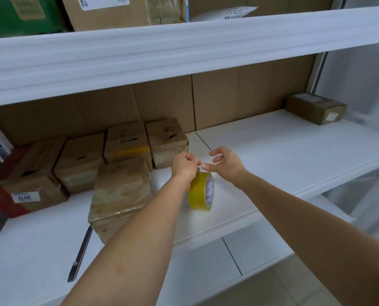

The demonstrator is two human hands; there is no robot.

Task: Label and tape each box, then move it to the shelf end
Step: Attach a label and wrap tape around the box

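Head view, left to right: I count a cluster of brown boxes (126, 146) at the left of the white shelf (283, 155), most already glossy with tape, so I'd judge those partly or fully done. Pen or marker (80, 255) lies flat on the shelf in front of them. Nearest box (120, 191) sits just left of the tape roll (201, 191), wrapped in clear tape, no label visible from here. Roll stands on edge, yellowish, touching the shelf. Left hand (185, 165) is curled over the top of the roll, fingers pinching what looks like the tape end. Right hand (226, 164) is just beside it, thumb and forefinger nipped together at the same spot, other fingers spread. One box (316, 108) with a label sits at the far right end, well apart. My read: one moved, several left, tape end being picked free now
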